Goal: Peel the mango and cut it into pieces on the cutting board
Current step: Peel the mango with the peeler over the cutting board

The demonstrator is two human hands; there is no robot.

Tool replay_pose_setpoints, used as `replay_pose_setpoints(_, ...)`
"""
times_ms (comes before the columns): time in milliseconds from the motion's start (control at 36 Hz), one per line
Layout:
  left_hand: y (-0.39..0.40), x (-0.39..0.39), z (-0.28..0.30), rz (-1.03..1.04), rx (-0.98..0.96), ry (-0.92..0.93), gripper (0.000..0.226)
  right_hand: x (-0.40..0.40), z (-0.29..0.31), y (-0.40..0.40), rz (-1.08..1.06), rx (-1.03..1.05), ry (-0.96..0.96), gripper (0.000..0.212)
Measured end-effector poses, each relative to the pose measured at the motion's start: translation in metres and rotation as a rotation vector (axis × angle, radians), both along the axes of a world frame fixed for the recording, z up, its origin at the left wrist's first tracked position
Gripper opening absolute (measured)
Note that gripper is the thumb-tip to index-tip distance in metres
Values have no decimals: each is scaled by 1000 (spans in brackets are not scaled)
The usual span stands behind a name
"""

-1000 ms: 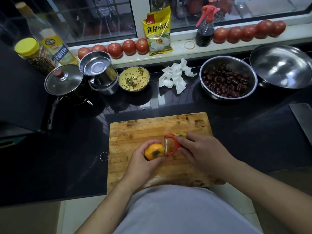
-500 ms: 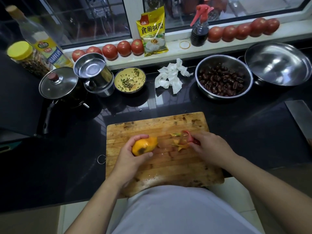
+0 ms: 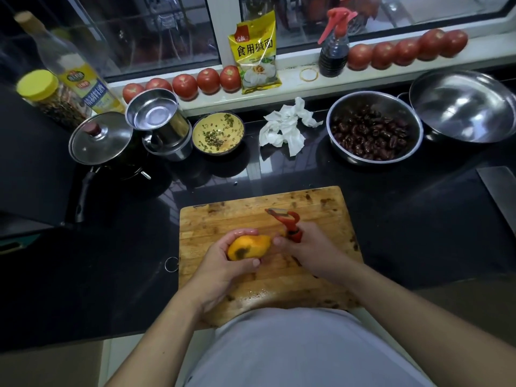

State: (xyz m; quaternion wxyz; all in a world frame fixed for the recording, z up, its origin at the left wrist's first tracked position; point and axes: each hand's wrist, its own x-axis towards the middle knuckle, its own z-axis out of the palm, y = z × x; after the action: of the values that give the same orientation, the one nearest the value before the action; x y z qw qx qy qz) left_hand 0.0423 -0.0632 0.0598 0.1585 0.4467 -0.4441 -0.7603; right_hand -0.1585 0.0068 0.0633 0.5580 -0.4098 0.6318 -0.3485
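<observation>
A small orange mango [image 3: 248,247] with a dark spot is held just above the wooden cutting board [image 3: 321,213]. My left hand [image 3: 223,263] grips it from the left, fingers and thumb curled round it. My right hand [image 3: 310,251] grips the handle of a red peeler [image 3: 289,220], whose blade end points up and away from the mango. The right thumb touches the mango's pointed right end. Most of the visible mango surface looks peeled and glossy.
Behind the board on the black counter stand a lidded pot [image 3: 100,141], a steel cup [image 3: 159,121], a yellow bowl [image 3: 218,132], crumpled tissue [image 3: 287,127], a bowl of dark dates [image 3: 372,129] and a steel basin [image 3: 460,104]. A cleaver blade [image 3: 499,188] lies at the right edge.
My right hand has come back from the peel scraps to the mango's right end, and the peeler now points upward. My left hand has turned the mango slightly.
</observation>
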Motion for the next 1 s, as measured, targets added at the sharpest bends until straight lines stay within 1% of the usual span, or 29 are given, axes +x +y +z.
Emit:
replay_pose_setpoints(83,1,2,-1,12,36,8,51,-2,0,0,35,15,80,17)
replay_pose_setpoints(167,1,8,-6,69,145,90,53,-4,2,-2,79,40,108,20)
replay_pose_setpoints(250,-2,11,-10,100,165,107,56,-14,-2,-3,-59,72,126,14)
replay_pose_setpoints(306,-3,11,-10,116,154,77,57,-23,-8,-5,-100,83,257,7)
replay_pose_setpoints(361,-2,11,-10,137,157,71,59,-29,-18,-8,-5,125,421,22)
replay_pose_setpoints(445,0,8,-13,210,225,165,53,-37,-34,-6,184,230,672,51)
replay_pose_setpoints(528,3,-1,-10,329,345,245,38,-38,-38,-3,239,268,843,60)
replay_pose_setpoints(583,5,-7,-7,378,394,222,35,-37,-38,-2,201,261,903,65)
replay_pose_setpoints(667,5,-10,-8,411,420,189,33,-35,-40,1,142,287,888,78)
replay_pose_setpoints(750,5,-12,-11,466,497,234,36,-35,-33,3,175,318,837,81)
replay_pose_setpoints(806,4,-14,-11,492,530,259,37,-33,-17,4,179,313,777,73)
replay_pose_setpoints(889,4,-18,-11,508,539,276,36,-23,6,7,125,156,700,58)
replay_pose_setpoints(945,4,-21,-10,524,530,280,38,-10,20,11,110,48,651,54)
replay_pose_setpoints(1000,4,-26,-9,534,521,294,41,6,28,13,134,-17,669,52)
